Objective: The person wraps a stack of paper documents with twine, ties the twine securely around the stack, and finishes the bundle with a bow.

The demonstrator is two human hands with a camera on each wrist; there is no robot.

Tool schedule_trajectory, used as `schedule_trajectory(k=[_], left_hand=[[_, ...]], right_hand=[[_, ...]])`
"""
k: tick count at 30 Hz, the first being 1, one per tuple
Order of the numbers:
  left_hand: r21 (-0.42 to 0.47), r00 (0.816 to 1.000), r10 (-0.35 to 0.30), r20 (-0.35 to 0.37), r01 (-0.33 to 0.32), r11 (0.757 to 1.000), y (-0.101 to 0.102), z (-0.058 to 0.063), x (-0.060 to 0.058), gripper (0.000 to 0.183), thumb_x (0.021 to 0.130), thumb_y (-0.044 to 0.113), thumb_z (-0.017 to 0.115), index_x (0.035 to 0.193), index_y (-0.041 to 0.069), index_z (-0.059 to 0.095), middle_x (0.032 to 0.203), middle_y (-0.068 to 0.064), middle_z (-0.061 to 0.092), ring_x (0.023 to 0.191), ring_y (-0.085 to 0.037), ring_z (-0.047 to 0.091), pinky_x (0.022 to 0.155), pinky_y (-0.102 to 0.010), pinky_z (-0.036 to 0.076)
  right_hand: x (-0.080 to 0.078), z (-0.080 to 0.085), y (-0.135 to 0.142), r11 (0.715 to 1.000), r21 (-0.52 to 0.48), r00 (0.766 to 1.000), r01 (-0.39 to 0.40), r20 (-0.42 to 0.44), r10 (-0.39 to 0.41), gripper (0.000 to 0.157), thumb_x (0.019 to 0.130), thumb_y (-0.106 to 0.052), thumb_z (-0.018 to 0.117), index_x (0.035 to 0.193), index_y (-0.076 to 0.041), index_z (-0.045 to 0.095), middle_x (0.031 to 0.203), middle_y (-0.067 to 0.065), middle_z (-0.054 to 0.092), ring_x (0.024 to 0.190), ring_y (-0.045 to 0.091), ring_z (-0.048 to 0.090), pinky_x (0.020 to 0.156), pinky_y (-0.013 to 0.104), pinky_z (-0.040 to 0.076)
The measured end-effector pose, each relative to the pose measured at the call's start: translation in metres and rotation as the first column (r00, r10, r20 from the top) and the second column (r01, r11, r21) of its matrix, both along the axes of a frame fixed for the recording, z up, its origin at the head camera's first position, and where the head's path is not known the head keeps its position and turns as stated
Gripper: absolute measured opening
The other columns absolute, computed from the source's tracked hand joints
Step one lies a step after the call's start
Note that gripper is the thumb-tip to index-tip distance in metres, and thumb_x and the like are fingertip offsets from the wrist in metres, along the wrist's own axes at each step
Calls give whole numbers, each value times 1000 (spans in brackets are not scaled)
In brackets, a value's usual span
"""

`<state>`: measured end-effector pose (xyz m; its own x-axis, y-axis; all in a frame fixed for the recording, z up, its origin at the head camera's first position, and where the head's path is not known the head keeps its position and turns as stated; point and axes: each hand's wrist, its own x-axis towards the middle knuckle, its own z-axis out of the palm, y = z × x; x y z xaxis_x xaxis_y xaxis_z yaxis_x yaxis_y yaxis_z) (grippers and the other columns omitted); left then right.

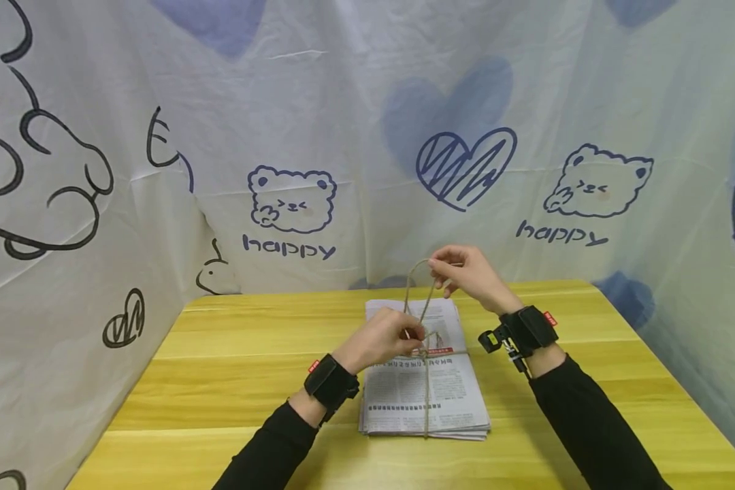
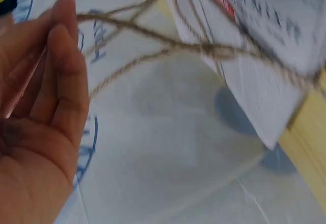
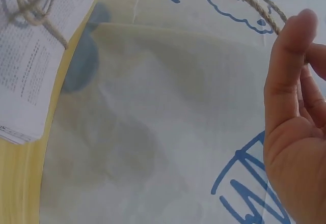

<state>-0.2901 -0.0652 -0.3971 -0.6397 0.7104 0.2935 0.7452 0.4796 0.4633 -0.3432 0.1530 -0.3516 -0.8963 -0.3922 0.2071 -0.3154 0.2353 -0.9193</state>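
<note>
A stack of newspapers [image 1: 425,398] lies flat on the table, with twine [image 1: 427,408] running lengthwise and crosswise over its top. Above the crossing, my left hand [image 1: 387,338] pinches a strand of the twine [image 2: 132,26] between thumb and fingertips. My right hand [image 1: 470,275] is raised higher, over the far end of the stack, and pinches the top of a twine loop. In the right wrist view two strands [image 3: 254,5] run into the right fingertips. Loose twine curls around the crossing, close to the left fingers.
The yellow wood-grain table [image 1: 245,381] extends on both sides of the stack. A pale printed cloth [image 1: 367,136] with hearts and bears hangs behind the table and along its sides. Each wrist wears a black camera band [image 1: 332,382].
</note>
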Motion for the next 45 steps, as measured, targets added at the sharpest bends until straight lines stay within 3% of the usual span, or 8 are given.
schedule_trajectory(k=[7,11,20,27,29,34,41,45], left_hand=[[-95,980,-5,-199,-14,995,40,-19,3,6,90,10,70,90,14,75,84,6,72,74,0,62,68,-8,45],[-181,962,-24,-271,-26,983,62,-29,9,10,89,6,69,87,15,74,80,8,69,70,0,59,65,-9,44],[-351,961,-63,-271,-37,936,91,-47,19,20,87,3,66,97,17,76,92,7,71,78,-6,66,68,-15,50],[-384,979,-38,-202,-44,922,80,-49,20,32,86,3,68,116,16,71,107,2,68,91,-9,66,76,-18,51],[-399,968,-1,-250,-102,911,74,-48,21,28,86,4,68,111,16,72,102,1,68,88,-11,66,72,-21,52],[-447,911,31,-411,-231,864,67,-54,23,8,87,9,69,87,17,71,84,2,66,72,-13,64,57,-26,51],[-384,893,15,-450,-209,899,76,-59,20,14,87,6,65,84,18,71,74,6,68,64,-11,63,55,-24,49],[-345,940,-19,-342,-107,932,80,-58,18,28,87,-1,63,107,16,72,91,4,72,77,-8,67,65,-20,52]], right_hand=[[2,0,-4,999,3,999,-44,-13,44,26,99,-20,59,115,0,63,91,9,66,80,33,66,63,37,58],[4,2,-6,998,8,998,-58,-29,58,24,100,-18,58,115,0,62,96,20,66,80,27,68,67,41,59],[2,7,-8,999,3,999,-47,-10,47,25,100,-18,59,115,1,62,107,31,64,82,18,71,75,47,58],[3,8,-8,998,10,998,-56,2,56,25,99,-18,59,116,1,62,105,27,66,83,19,71,76,47,58],[3,9,-8,998,17,998,-59,-2,59,25,100,-18,59,116,1,62,104,22,67,84,19,71,76,47,58],[3,8,-9,997,24,998,-67,-6,68,25,100,-17,58,116,1,62,104,21,68,84,19,71,75,45,59],[3,6,-10,996,5,996,-84,-12,84,25,99,-16,59,116,3,61,105,25,67,83,19,71,73,40,59],[4,4,-12,995,-4,995,-98,-1,98,25,99,-15,59,116,3,61,102,21,68,84,19,71,73,40,59]])
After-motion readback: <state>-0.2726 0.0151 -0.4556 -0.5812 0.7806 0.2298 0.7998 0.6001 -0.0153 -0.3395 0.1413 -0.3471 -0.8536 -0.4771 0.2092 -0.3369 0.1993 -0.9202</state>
